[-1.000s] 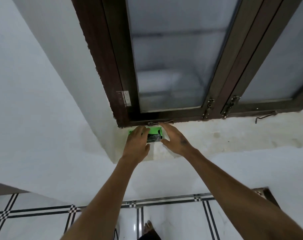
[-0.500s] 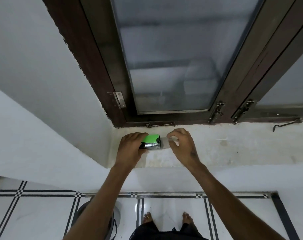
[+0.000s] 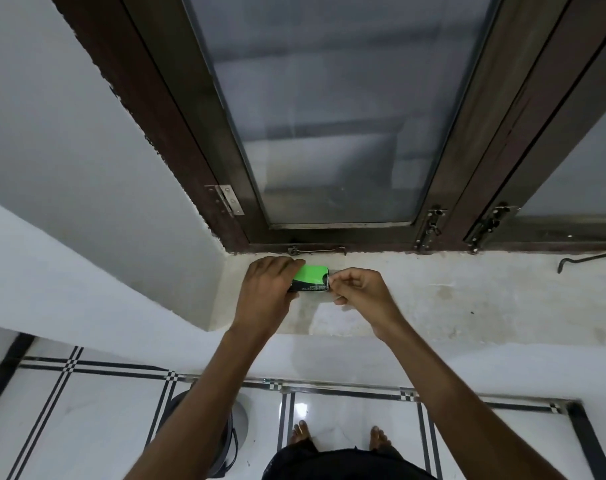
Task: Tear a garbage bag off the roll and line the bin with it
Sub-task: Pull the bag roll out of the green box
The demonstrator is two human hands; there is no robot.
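Note:
A garbage bag roll (image 3: 311,278) in a green and black wrapper lies over the white window sill (image 3: 450,292). My left hand (image 3: 268,292) grips its left end. My right hand (image 3: 357,292) pinches a thin pale edge of bag at the roll's right end, fingers curled. On the floor below, a dark round bin (image 3: 234,438) shows beside my left forearm, mostly hidden by it.
A dark wooden window frame (image 3: 177,133) with frosted glass rises behind the sill, with metal latches (image 3: 429,230) and a hook (image 3: 585,259) along its base. White walls flank the left. The tiled floor with black lines lies below, with my bare feet (image 3: 339,441) on it.
Both hands closed on the roll and lifted it slightly toward me. My right hand went from flat beside the roll to pinching the bag's edge. The view tilted down, revealing bin and feet.

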